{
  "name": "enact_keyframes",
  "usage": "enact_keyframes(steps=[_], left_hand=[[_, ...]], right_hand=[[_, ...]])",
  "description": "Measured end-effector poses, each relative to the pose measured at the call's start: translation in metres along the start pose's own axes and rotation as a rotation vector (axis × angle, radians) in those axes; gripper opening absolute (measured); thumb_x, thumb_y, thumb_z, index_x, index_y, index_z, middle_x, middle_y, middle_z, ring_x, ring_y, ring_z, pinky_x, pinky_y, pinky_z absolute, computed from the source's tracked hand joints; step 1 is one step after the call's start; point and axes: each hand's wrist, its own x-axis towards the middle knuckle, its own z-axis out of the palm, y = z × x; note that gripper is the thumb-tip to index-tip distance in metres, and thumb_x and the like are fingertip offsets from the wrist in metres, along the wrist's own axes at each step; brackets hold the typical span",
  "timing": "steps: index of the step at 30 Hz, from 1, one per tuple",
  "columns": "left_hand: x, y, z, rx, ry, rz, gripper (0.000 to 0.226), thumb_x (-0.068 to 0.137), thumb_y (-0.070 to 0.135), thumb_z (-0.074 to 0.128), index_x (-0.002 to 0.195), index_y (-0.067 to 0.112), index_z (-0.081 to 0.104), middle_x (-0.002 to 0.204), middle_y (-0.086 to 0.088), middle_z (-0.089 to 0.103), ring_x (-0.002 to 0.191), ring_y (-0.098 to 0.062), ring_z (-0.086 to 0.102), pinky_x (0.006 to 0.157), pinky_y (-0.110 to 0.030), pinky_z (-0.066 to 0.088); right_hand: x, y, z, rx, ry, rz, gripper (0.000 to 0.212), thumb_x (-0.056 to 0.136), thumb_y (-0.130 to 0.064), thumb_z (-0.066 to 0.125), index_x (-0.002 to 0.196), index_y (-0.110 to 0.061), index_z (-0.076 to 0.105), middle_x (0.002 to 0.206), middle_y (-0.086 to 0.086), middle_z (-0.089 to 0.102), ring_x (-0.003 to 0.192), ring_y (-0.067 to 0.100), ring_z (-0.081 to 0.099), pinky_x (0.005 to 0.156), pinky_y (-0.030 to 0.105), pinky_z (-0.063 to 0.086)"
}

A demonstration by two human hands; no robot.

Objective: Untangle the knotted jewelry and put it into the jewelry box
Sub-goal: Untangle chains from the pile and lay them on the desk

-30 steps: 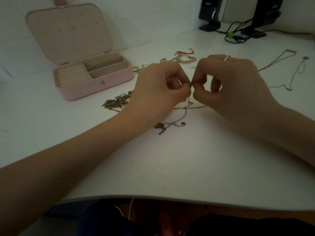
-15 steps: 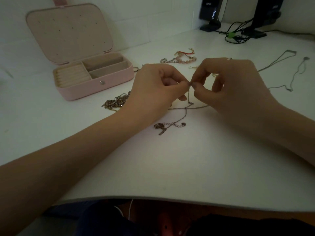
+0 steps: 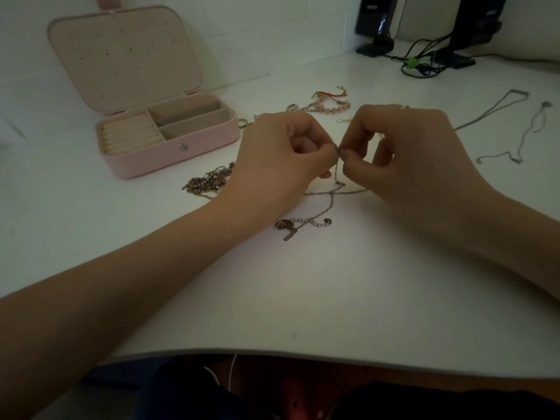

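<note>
The white tabletop [image 3: 303, 298] was smooth and matte under dim light, backed by a pale tiled wall, with two black speakers [image 3: 375, 22] and a snarl of cables [image 3: 424, 63] in the far right corner. Over its middle, the left hand [image 3: 281, 159] and the right hand [image 3: 403, 153] met fingertip to fingertip, each pinching the same fine chain necklace [image 3: 330, 204] at a knot too small to make out, while the rest of it trailed down onto the table, crossing itself and ending in a clasp and small charm [image 3: 286, 228]. A link that thin could, I thought, snap or cinch tighter if the hands pulled apart instead of teasing the loop open — and the slack strands below might catch again on one another. The pink jewelry box [image 3: 181, 150] stood open to the left, well apart, soft-cornered with padded ring rolls and bare compartments. Near the left wrist lay a heaped bronze-toned chain [image 3: 209, 180]; beyond the hands, a pink beaded bracelet [image 3: 330, 107]; far right, two thin silvery necklaces [image 3: 515, 128] were spread out.
</note>
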Motion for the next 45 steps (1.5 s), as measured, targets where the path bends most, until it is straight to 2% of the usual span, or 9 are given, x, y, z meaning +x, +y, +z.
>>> enact_keyframes(steps=[10, 17, 20, 27, 35, 39, 42, 45], left_hand=[[-0.0002, 0.0010, 0.0003, 0.013, -0.010, -0.010, 0.015, 0.080, 0.005, 0.068, 0.069, 0.016, 0.066, 0.050, 0.006, 0.063, 0.049, 0.001, 0.059, 0.048, -0.009, 0.038], [-0.0002, 0.0006, -0.0003, 0.019, -0.016, -0.024, 0.014, 0.081, 0.007, 0.068, 0.071, 0.016, 0.067, 0.051, 0.006, 0.064, 0.051, 0.000, 0.060, 0.049, -0.011, 0.040], [0.0000, 0.0010, -0.0007, 0.014, -0.022, -0.040, 0.012, 0.084, 0.011, 0.068, 0.074, 0.018, 0.069, 0.054, 0.004, 0.067, 0.046, -0.002, 0.055, 0.047, -0.013, 0.040], [0.0003, 0.0029, -0.0015, -0.022, -0.080, -0.071, 0.006, 0.088, 0.016, 0.068, 0.085, 0.014, 0.073, 0.058, 0.000, 0.069, 0.040, -0.002, 0.049, 0.043, -0.013, 0.039], [0.0034, 0.0013, -0.0020, -0.109, -0.112, -0.134, 0.009, 0.087, 0.011, 0.067, 0.080, 0.006, 0.070, 0.055, 0.001, 0.066, 0.035, -0.005, 0.040, 0.039, -0.014, 0.033], [0.0033, 0.0010, -0.0015, -0.114, -0.111, -0.140, 0.008, 0.086, 0.008, 0.066, 0.078, 0.007, 0.068, 0.054, 0.001, 0.065, 0.034, -0.004, 0.040, 0.040, -0.013, 0.032], [0.0033, 0.0006, -0.0023, -0.121, -0.098, -0.139, 0.008, 0.086, 0.009, 0.067, 0.079, 0.007, 0.069, 0.053, 0.002, 0.065, 0.034, -0.004, 0.040, 0.040, -0.013, 0.032], [0.0027, -0.0009, -0.0022, -0.063, -0.092, -0.100, 0.009, 0.087, 0.014, 0.067, 0.080, 0.009, 0.071, 0.054, 0.002, 0.066, 0.035, -0.003, 0.042, 0.042, -0.013, 0.036]], right_hand=[[-0.0001, -0.0018, 0.0022, 0.074, -0.014, 0.048, 0.012, 0.079, -0.018, 0.065, 0.075, -0.024, 0.056, 0.073, -0.010, 0.059, 0.057, 0.004, 0.052, 0.057, 0.022, 0.042], [0.0004, -0.0011, 0.0022, 0.111, -0.017, 0.068, 0.012, 0.079, -0.018, 0.065, 0.074, -0.024, 0.056, 0.074, -0.011, 0.060, 0.061, 0.011, 0.056, 0.055, 0.022, 0.044], [0.0005, 0.0008, 0.0010, 0.100, -0.001, 0.063, 0.009, 0.080, -0.017, 0.065, 0.076, -0.022, 0.058, 0.074, -0.011, 0.059, 0.059, 0.011, 0.055, 0.056, 0.024, 0.046], [0.0006, 0.0022, -0.0010, -0.101, 0.041, -0.090, 0.003, 0.081, -0.017, 0.059, 0.080, -0.017, 0.056, 0.074, -0.007, 0.053, 0.060, 0.001, 0.045, 0.057, 0.026, 0.040], [0.0010, 0.0012, -0.0007, -0.183, 0.055, -0.172, 0.005, 0.079, -0.020, 0.053, 0.080, -0.016, 0.054, 0.077, -0.007, 0.051, 0.057, 0.010, 0.043, 0.054, 0.036, 0.046], [0.0007, 0.0032, 0.0003, -0.128, 0.046, -0.137, 0.002, 0.081, -0.017, 0.058, 0.081, -0.017, 0.056, 0.075, -0.009, 0.052, 0.058, 0.001, 0.044, 0.057, 0.027, 0.042], [0.0007, 0.0061, -0.0016, -0.041, 0.042, -0.077, 0.002, 0.084, -0.020, 0.061, 0.085, -0.022, 0.060, 0.077, -0.016, 0.055, 0.061, 0.000, 0.050, 0.060, 0.012, 0.036], [0.0016, 0.0057, -0.0044, 0.050, 0.045, -0.025, 0.004, 0.087, -0.024, 0.062, 0.090, -0.025, 0.066, 0.083, -0.018, 0.061, 0.062, 0.008, 0.057, 0.057, 0.014, 0.044]])
